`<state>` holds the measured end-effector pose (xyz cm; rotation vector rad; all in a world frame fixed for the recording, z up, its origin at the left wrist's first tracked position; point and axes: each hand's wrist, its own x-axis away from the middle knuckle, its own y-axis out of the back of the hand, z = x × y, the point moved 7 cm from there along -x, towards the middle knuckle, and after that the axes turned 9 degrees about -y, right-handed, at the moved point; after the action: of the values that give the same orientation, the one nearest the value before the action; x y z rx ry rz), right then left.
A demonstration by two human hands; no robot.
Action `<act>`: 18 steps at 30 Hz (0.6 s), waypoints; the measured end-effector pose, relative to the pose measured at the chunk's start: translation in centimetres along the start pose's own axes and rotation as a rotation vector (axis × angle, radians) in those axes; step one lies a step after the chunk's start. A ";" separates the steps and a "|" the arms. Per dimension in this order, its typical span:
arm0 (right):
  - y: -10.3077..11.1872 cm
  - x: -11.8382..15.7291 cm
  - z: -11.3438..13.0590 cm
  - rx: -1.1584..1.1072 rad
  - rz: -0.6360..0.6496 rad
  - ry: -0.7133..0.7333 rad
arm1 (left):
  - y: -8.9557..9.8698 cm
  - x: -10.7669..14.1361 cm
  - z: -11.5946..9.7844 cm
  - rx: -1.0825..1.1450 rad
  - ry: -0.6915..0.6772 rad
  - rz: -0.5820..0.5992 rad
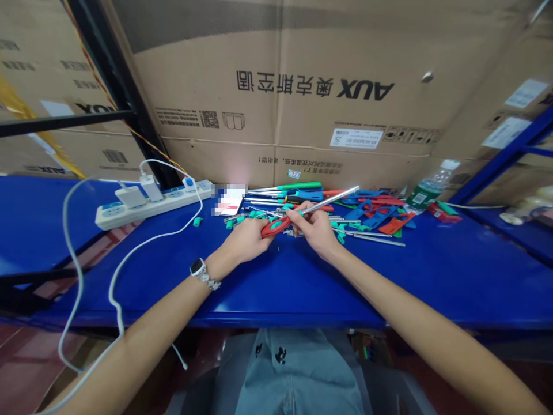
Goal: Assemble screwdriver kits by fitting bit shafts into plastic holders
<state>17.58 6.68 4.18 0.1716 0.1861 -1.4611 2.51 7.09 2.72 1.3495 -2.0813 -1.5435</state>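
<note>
My left hand (pixel 247 241), with a watch on its wrist, is closed round a red plastic handle (pixel 268 229) with a teal part in its middle. My right hand (pixel 317 230) grips a silver metal tube (pixel 334 200) at its lower end, against the handle. The tube points up and to the right; whether it is joined to the handle is hidden by my fingers. Beneath and beyond both hands lies a pile of metal rods (pixel 371 236), small teal plastic pieces (pixel 341 233), and blue plastic parts (pixel 380 214). Rods with green handles (pixel 300 186) lie behind.
A white power strip (pixel 114 218) with plugged-in chargers stands at the left, its cable looping over the blue tabletop (pixel 294 288). A phone-like device (pixel 230 202) lies behind my left hand. At the right stands a plastic bottle (pixel 427 190). Large cardboard (pixel 194 57) forms the back.
</note>
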 end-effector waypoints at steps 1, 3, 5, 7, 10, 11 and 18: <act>-0.2 0.0 0.0 0.008 0.007 0.010 | -0.2 -0.1 -0.2 0.075 -0.040 -0.018; -0.5 0.2 0.2 0.013 0.025 0.043 | -0.1 -0.3 -0.8 0.217 -0.131 -0.084; -1.0 0.3 0.5 0.017 0.053 0.066 | 0.2 -0.3 -1.3 0.324 -0.180 -0.131; -1.1 0.4 0.5 0.025 0.045 0.069 | 0.3 0.0 -1.3 0.412 -0.155 -0.127; -0.6 0.3 0.1 0.013 -0.045 0.049 | 0.3 0.4 -1.2 0.517 -0.108 -0.100; -0.3 0.2 -0.1 0.001 -0.069 0.040 | 0.3 0.5 -1.3 0.550 -0.110 -0.086; 0.4 -0.1 -0.7 -0.090 -0.135 -0.066 | -0.6 0.7 -1.5 0.644 -0.088 0.082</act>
<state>17.97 6.95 3.52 0.0382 0.2119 -1.5869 3.38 5.55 2.63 1.3581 -2.7911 -0.9374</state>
